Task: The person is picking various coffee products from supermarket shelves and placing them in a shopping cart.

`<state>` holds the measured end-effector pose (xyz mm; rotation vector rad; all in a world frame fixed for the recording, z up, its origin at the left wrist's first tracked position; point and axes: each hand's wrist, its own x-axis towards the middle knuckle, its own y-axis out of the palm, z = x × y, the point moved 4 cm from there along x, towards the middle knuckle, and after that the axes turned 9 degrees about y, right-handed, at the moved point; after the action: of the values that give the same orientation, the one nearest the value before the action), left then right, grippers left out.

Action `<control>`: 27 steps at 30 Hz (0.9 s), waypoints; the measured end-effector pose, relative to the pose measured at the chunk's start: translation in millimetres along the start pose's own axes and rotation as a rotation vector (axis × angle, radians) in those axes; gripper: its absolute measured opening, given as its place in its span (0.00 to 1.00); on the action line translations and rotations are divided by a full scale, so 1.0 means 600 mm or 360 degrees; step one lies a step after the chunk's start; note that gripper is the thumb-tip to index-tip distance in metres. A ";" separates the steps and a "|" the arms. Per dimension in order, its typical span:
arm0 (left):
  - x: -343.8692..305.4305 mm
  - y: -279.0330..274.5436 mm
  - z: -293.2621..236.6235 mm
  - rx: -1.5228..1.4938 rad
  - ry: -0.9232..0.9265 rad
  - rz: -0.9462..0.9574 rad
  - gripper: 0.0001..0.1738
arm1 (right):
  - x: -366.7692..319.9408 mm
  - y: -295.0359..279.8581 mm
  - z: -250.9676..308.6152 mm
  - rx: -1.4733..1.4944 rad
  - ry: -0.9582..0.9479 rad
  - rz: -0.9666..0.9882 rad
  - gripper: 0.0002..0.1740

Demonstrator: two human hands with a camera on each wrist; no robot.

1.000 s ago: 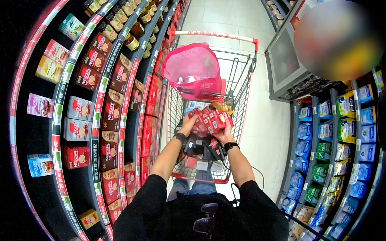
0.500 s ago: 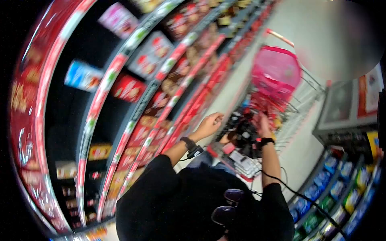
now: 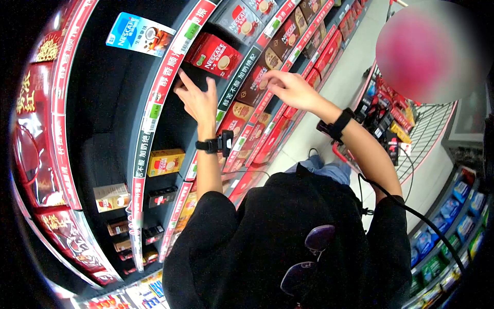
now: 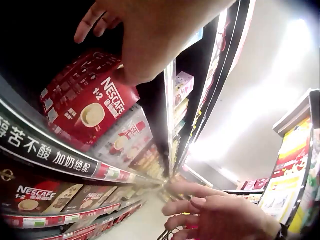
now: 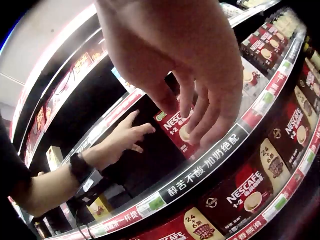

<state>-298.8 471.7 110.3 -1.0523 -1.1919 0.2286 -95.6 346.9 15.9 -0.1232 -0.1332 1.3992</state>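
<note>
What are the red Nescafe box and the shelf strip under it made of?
The red box looks like printed cardboard, slightly glossy: crisp folded edges, flat printed faces. The shelf strip is probably printed paper behind clear plastic, judging by its smooth face; cannot confirm.

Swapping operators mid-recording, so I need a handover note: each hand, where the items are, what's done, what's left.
Left hand: open, fingers spread, raised at the red cardboard Nescafé 1+2 box on the dark shelf. It has no grip on the box, and I cannot tell if it touches.
Right hand: open, fingers loosely bent, holding nothing, in front of the brown Nescafé boxes one level lower.
Red-framed wire shopping cart: to the person's right, with red packs inside.
Done: packs are in the cart.
Left: the red box is not yet grasped and sits on the shelf.
</note>
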 end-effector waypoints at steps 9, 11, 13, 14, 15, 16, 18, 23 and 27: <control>0.042 0.055 0.007 -0.0091 0.0099 0.0134 0.48 | -0.005 0.074 -0.031 0.0144 0.0009 -0.0239 0.16; 0.038 0.057 0.009 -0.0101 0.0199 0.0051 0.48 | -0.014 0.073 -0.050 0.0194 0.0076 -0.0317 0.15; 0.037 0.059 0.008 -0.0148 0.0228 -0.0063 0.49 | -0.023 0.063 -0.059 0.0175 0.0050 -0.0372 0.15; 0.041 0.062 0.008 -0.0114 0.0175 -0.0007 0.49 | -0.027 0.057 -0.054 0.0165 0.0036 -0.0395 0.15; 0.046 0.063 0.011 -0.0081 0.0119 0.0049 0.49 | -0.032 0.054 -0.051 0.0162 0.0078 -0.0407 0.15; 0.049 0.064 0.016 -0.0046 0.0058 0.0106 0.49 | -0.041 0.049 -0.048 0.0156 0.0120 -0.0416 0.15; 0.053 0.069 0.022 -0.0024 0.0085 0.0078 0.48 | -0.048 0.044 -0.043 0.0152 0.0161 -0.0424 0.15; 0.047 0.063 0.015 -0.0198 0.0199 -0.0070 0.46 | -0.030 0.058 -0.050 0.0156 0.0114 -0.0368 0.15; 0.041 0.062 0.003 -0.0338 0.0160 -0.0046 0.45 | -0.032 0.071 -0.035 0.0212 0.0093 -0.0371 0.14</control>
<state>-276.8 508.4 97.7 -1.2162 -1.1572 0.0259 -136.7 335.1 -12.5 -0.0365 -0.0050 1.1667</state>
